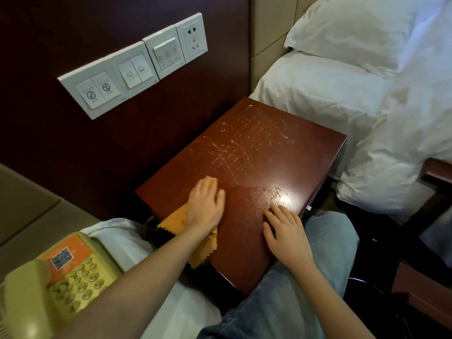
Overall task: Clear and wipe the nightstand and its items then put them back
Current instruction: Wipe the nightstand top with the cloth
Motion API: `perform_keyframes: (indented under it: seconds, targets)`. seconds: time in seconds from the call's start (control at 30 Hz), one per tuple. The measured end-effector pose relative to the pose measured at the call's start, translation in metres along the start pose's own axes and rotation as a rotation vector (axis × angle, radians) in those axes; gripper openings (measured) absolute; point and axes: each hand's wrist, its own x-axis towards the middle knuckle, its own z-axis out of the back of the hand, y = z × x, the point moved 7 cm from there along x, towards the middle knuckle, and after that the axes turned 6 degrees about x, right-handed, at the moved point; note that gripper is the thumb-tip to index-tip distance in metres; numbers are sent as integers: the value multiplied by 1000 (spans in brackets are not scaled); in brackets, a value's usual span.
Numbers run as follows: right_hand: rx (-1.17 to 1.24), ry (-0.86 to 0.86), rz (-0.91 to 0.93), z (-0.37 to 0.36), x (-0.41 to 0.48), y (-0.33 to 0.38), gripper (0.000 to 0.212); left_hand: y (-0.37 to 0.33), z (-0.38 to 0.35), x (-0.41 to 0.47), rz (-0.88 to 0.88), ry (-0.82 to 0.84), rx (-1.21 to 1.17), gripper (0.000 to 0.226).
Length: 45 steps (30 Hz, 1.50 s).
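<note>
The dark red wooden nightstand [256, 143] has a scratched, bare top with a bright glare spot near its front right. An orange cloth [203, 248] lies on the top's near left part. My left hand [205, 206] presses flat on the cloth with straight fingers. On the near right part of the top rests my right hand [286, 228], fingers spread and flat on the wood. A yellowish desk phone [61, 275] with an orange label sits on white bedding at the lower left, off the nightstand.
White switch and socket panels [132, 69] hang on the dark wall behind the nightstand. A bed with white duvet and pillow [367, 81] stands to the right. My jeans-clad knee [327, 241] is against the nightstand's front.
</note>
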Motion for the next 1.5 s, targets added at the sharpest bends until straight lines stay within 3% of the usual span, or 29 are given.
perform_keyframes:
  seconds: [0.13,0.2,0.27,0.4,0.47,0.53,0.67,0.77,0.83,0.93,1.03,1.1,1.23,1.33,1.4,1.5]
  targets:
    - [-51,5,-18,1,-1,-1,47,-78,-7,-28,-448,51,8,54]
    - [-68,26,-25,0,0,-2,47,-82,-12,-34,-561,82,21,52]
    - [-82,47,-28,-1,-1,-2,46,-54,-10,-21,-454,36,33,52]
    - [-102,58,-40,1,-1,-2,47,35,2,6,91,-16,30,52]
    - [-94,49,-48,3,1,-2,47,29,5,8,185,-24,15,53]
    - [-107,32,-48,4,1,-2,46,-10,5,7,109,-32,-9,53]
    - [-145,-17,-147,9,-2,-14,46,-99,-2,-16,-314,15,-24,50]
    - [-139,-16,-216,15,-4,-26,48,-95,-6,-26,-497,52,17,49]
    - [-152,8,-205,16,-6,-29,48,-58,-6,-16,-376,18,20,52]
    - [-143,73,-199,14,-9,-33,50,11,-3,0,1,-6,21,51]
    - [-120,115,-206,11,-11,-36,60,8,-1,4,155,-13,4,54]
    - [-121,159,-199,10,-12,-36,61,-26,1,4,121,-23,-37,54]
    - [-110,213,-193,9,-13,-43,61,-121,-5,-17,-339,31,-61,50]
    - [-110,265,-198,14,-13,-49,67,-123,-11,-37,-580,84,-14,48]
    - [-132,301,-197,18,-15,-54,73,-84,-12,-29,-504,47,-14,50]
    - [-141,388,-203,16,-15,-60,85,-7,-7,-1,-137,1,-26,49]
